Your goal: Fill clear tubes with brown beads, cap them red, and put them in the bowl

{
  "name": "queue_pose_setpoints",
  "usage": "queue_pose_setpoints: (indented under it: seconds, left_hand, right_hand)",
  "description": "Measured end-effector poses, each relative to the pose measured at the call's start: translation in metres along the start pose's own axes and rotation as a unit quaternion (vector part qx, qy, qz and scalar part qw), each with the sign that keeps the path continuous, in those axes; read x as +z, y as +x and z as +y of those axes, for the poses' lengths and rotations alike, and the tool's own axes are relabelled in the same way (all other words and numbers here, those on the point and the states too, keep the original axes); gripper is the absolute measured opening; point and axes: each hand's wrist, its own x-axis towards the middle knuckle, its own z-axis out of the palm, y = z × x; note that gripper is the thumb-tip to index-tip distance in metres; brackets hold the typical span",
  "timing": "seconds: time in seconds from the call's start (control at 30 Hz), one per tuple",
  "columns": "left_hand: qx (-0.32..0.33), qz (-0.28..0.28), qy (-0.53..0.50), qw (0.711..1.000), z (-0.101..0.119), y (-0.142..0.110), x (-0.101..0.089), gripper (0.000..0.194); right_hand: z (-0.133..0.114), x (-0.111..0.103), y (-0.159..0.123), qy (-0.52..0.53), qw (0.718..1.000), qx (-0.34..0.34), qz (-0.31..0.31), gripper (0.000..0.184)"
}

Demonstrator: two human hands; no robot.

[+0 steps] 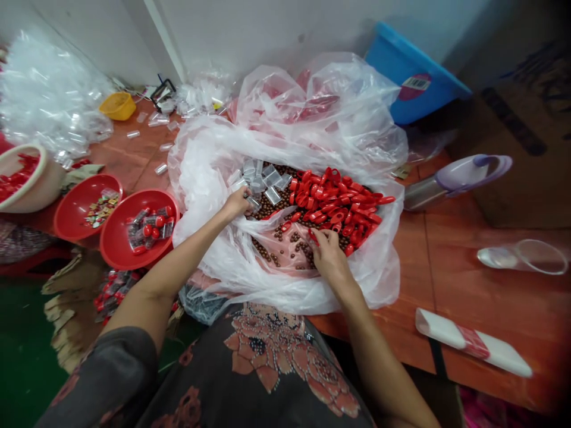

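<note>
Two hands at work inside an open white plastic bag (203,154).
In the bag's left part, the left hand (236,205) has its fingers bent against the clear containers (270,176); whether they grip one, I cannot tell. In the bag's right part, the right hand (329,255) pinches a red cap (313,236) between its fingers, just beside a heap of red caps (332,193). Brown beads (270,209) lie under and between both piles. Left of the bag, a red bowl (110,242) of filled containers (150,229) stands on the surface (134,157); the blue tub (413,65) is behind the bag, to its right.

The right hand (329,249) seems to pinch a red piece (313,236).
</note>
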Motion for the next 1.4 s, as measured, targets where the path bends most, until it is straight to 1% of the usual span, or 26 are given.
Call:
queue_pose_setpoints:
  seconds: [0.07, 0.1, 0.2, 0.27, 0.37, 0.43, 0.5, 0.6, 0.7, 0.77, 0.8, 0.87, 0.9, 0.93, 0.97, 1.03, 1.1, 1.17, 1.2, 1.27, 1.33, 1.4]
  left_hand:
    - [-0.035, -0.007, -0.01, 0.999, 0.002, 0.001, 0.004, 0.04]
    - [-0.043, -0.007, -0.013, 0.999, 0.003, 0.002, 0.006, 0.039]
    - [-0.045, -0.001, -0.038, 0.998, 0.003, 0.005, 0.009, 0.038]
    - [-0.049, -0.004, -0.057, 0.997, 0.002, 0.008, 0.01, 0.036]
    - [-0.061, -0.01, -0.074, 0.995, -0.001, 0.011, 0.013, 0.035]
    - [-0.063, -0.01, -0.075, 0.995, -0.002, 0.013, 0.02, 0.034]
    - [-0.06, -0.011, -0.078, 0.995, -0.001, 0.014, 0.031, 0.035]
    - [-0.053, -0.023, -0.091, 0.994, 0.001, 0.017, 0.05, 0.038]
    - [-0.043, -0.041, -0.106, 0.993, 0.003, 0.018, 0.064, 0.042]
    - [-0.037, -0.06, -0.123, 0.99, 0.003, 0.017, 0.069, 0.041]
    - [-0.036, -0.072, -0.133, 0.988, 0.003, 0.016, 0.071, 0.04]
    - [-0.032, -0.095, -0.151, 0.983, 0.003, 0.013, 0.072, 0.039]
    - [-0.029, -0.105, -0.158, 0.981, 0.002, 0.01, 0.071, 0.039]
    - [-0.025, -0.113, -0.165, 0.98, 0.002, 0.007, 0.07, 0.039]
    - [-0.019, -0.12, -0.173, 0.977, 0.003, 0.004, 0.068, 0.04]
    - [-0.004, -0.137, -0.191, 0.972, 0.004, -0.005, 0.063, 0.042]
    - [0.01, -0.155, -0.209, 0.965, 0.008, -0.016, 0.057, 0.045]
    - [0.021, -0.16, -0.214, 0.963, 0.013, -0.03, 0.049, 0.047]
    - [0.028, -0.153, -0.212, 0.965, 0.015, -0.038, 0.045, 0.048]
    - [0.053, -0.134, -0.204, 0.968, 0.019, -0.055, 0.039, 0.05]
    - [0.084, -0.129, -0.198, 0.968, 0.02, -0.071, 0.035, 0.047]
    - [0.107, -0.135, -0.202, 0.964, 0.019, -0.085, 0.035, 0.043]
  right_hand:
    - [-0.002, -0.004, -0.004, -0.049, 0.999, 0.003, -0.017, 0.042]
    - [-0.004, -0.006, -0.005, -0.075, 0.997, 0.0, -0.027, 0.04]
    - [-0.009, -0.011, -0.006, -0.153, 0.987, -0.01, -0.038, 0.037]
    - [-0.011, -0.012, -0.006, -0.186, 0.982, -0.016, -0.042, 0.036]
    - [-0.01, -0.009, -0.007, -0.192, 0.98, -0.008, -0.051, 0.04]
    - [-0.009, -0.007, -0.008, -0.186, 0.981, 0.005, -0.058, 0.046]
    - [-0.008, -0.006, -0.009, -0.18, 0.981, 0.003, -0.067, 0.051]
    - [-0.008, -0.007, -0.01, -0.17, 0.982, -0.02, -0.077, 0.057]
    - [-0.006, -0.007, -0.009, -0.154, 0.984, -0.019, -0.086, 0.059]
    - [-0.002, -0.006, -0.008, -0.11, 0.99, -0.005, -0.087, 0.057]
    - [0.001, -0.005, -0.007, -0.071, 0.994, 0.004, -0.081, 0.056]
    - [0.006, -0.003, -0.006, 0.046, 0.997, 0.025, -0.054, 0.054]
    - [0.008, -0.002, -0.006, 0.118, 0.991, 0.045, -0.035, 0.055]
    - [0.009, -0.001, -0.006, 0.194, 0.978, 0.071, -0.017, 0.057]
    - [0.01, -0.001, -0.006, 0.268, 0.958, 0.101, -0.002, 0.06]
    - [0.008, -0.002, -0.007, 0.394, 0.906, 0.154, 0.017, 0.068]
    - [0.004, -0.005, -0.007, 0.478, 0.859, 0.18, 0.029, 0.07]
    - [0.0, -0.008, -0.006, 0.528, 0.827, 0.189, 0.038, 0.065]
    - [-0.002, -0.009, -0.006, 0.545, 0.815, 0.193, 0.041, 0.061]
    - [-0.005, -0.01, -0.004, 0.565, 0.8, 0.198, 0.045, 0.055]
    - [-0.009, -0.01, -0.002, 0.567, 0.8, 0.19, 0.044, 0.051]
    - [-0.014, -0.011, 0.0, 0.553, 0.816, 0.162, 0.044, 0.05]
